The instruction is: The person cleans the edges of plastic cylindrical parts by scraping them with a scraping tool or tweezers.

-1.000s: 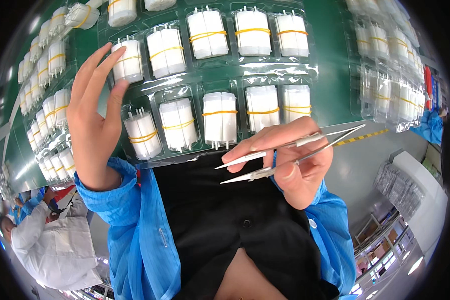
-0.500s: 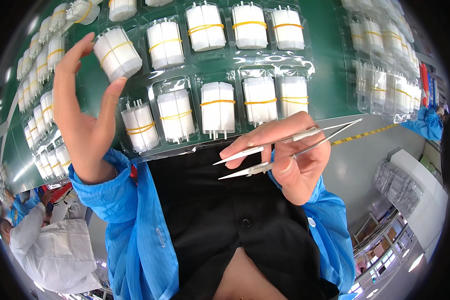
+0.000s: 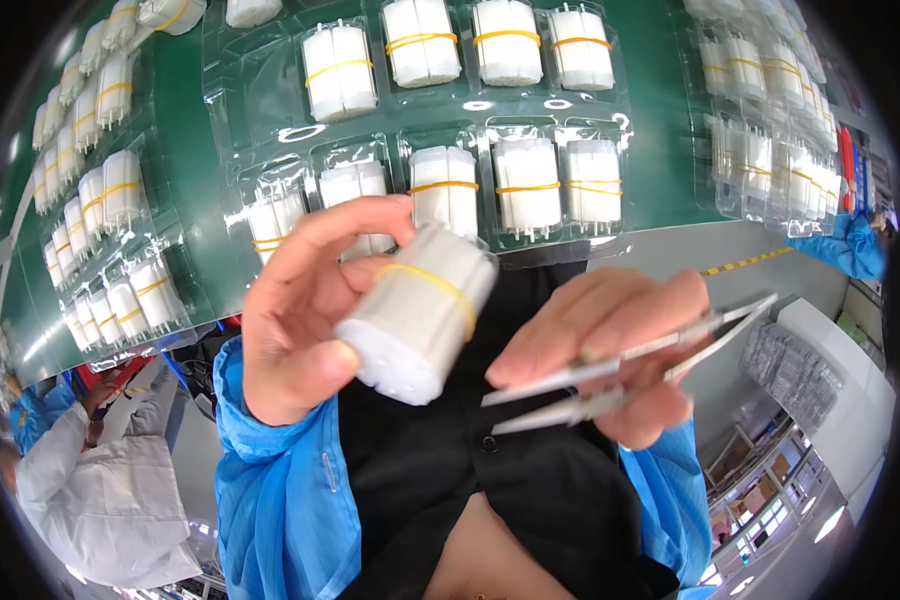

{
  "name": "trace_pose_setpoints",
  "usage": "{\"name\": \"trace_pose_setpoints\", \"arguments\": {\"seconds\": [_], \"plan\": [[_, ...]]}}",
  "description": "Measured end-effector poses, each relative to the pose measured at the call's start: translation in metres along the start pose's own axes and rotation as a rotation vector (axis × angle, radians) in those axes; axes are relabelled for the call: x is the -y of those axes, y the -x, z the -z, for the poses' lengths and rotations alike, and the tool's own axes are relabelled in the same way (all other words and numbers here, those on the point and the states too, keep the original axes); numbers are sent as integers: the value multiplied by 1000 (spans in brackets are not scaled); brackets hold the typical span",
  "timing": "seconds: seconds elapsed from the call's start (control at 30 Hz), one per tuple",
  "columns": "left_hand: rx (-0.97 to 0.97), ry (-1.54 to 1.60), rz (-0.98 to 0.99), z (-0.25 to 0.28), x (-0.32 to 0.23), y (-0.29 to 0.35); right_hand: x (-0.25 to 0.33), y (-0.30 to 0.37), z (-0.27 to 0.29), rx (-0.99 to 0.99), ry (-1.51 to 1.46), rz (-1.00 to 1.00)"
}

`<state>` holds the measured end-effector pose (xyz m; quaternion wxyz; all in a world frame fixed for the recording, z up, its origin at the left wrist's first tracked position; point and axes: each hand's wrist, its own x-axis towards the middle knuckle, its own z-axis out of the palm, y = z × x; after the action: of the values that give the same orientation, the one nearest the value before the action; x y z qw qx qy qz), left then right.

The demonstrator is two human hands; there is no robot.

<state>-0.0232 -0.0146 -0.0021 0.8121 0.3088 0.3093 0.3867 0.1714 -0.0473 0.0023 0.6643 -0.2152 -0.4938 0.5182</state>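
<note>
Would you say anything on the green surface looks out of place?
One pocket of the clear tray sits empty while its neighbours hold white bundles; the left hand holds one banded bundle. Otherwise nothing stands out.

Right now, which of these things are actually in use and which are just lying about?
In use:
- left hand holding a white bundle with a yellow band
- right hand holding tweezers

Lying about:
- clear trays of banded white bundles on the green belt
- more trays at right
- a person in white, lower left
</note>
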Motion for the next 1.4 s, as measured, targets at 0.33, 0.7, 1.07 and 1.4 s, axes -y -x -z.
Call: {"name": "trace_pose_setpoints", "arguments": {"seconds": [0.33, 0.7, 1.07, 1.4], "plan": [[351, -184, -107, 10, 10, -9, -2, -9, 5, 271, -13, -37], [281, -921, -477, 4, 0, -1, 11, 8, -17, -144, 179, -174], [155, -1024, -649, -1, 2, -5, 7, 1, -3, 76, 303, -142], [47, -596, -321, -18, 16, 4, 6, -8, -1, 247, 323, 13]]}}
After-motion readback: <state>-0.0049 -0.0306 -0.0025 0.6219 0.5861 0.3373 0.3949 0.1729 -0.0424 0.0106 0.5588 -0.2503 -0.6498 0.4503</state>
